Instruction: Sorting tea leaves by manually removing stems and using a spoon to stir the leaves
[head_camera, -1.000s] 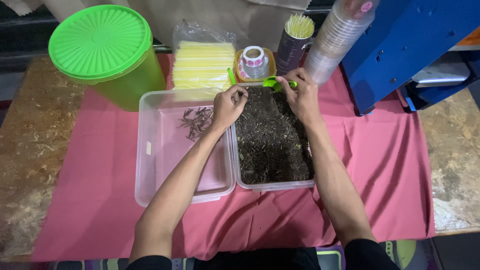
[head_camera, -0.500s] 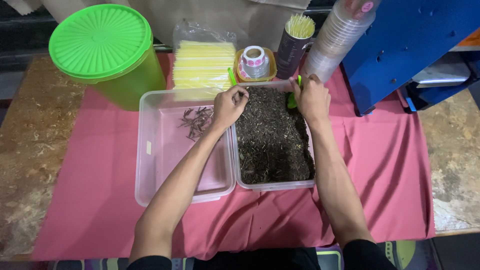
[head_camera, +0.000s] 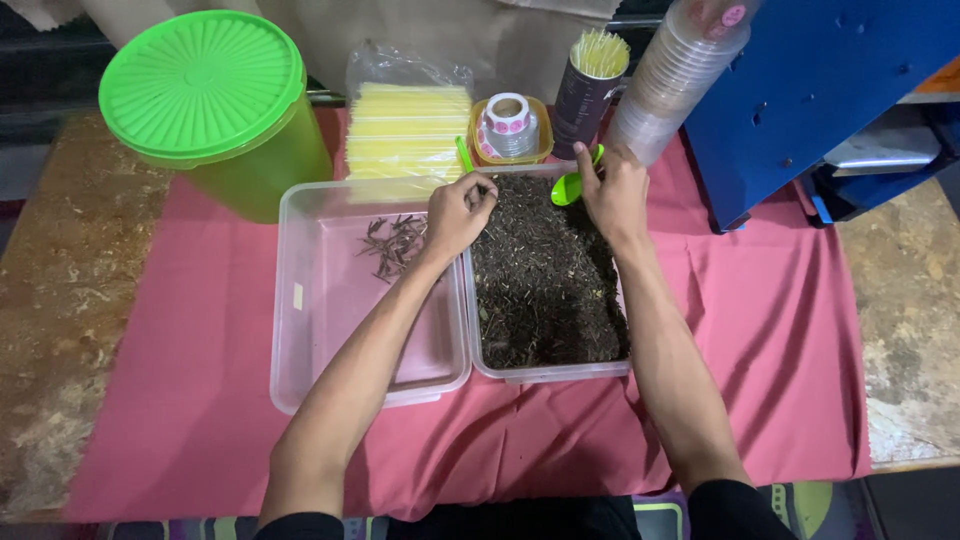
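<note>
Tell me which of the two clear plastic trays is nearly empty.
The left clear plastic tray, under the left hand's forearm: it holds only a small pile of brown twigs. The right clear plastic tray is full of dark loose leaves.

Green plastic spoon (head_camera: 571, 185): lying tilted over the far end of a clear container (head_camera: 545, 372) brimming with dark dried leaves (head_camera: 545, 280).
</note>
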